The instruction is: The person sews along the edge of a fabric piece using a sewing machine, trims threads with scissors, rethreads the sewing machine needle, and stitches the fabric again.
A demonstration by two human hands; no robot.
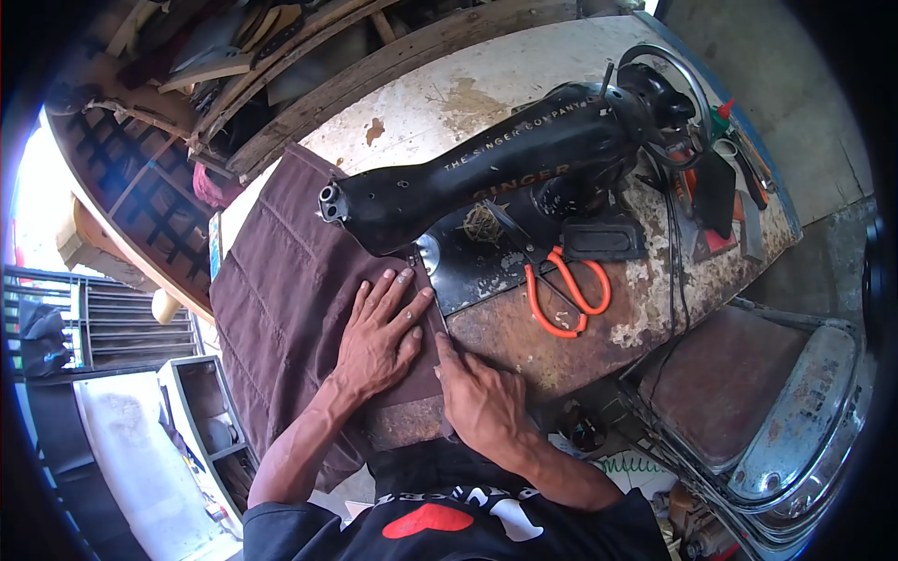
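One maroon cloth (271,280) lies beneath the left grip (382,335), edge at right grip (485,402).

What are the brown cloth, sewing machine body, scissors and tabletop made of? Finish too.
Brown cloth: woven fabric, likely; matte, soft folds, stitched seam lines.
Sewing machine body: probably painted metal; glossy black, bright highlights, lettering.
Scissors: orange handles look like plastic or rubber coating, smooth; blades probably metal, dark.
Tabletop: possibly wood; worn, stained, patchy finish leaves it open.
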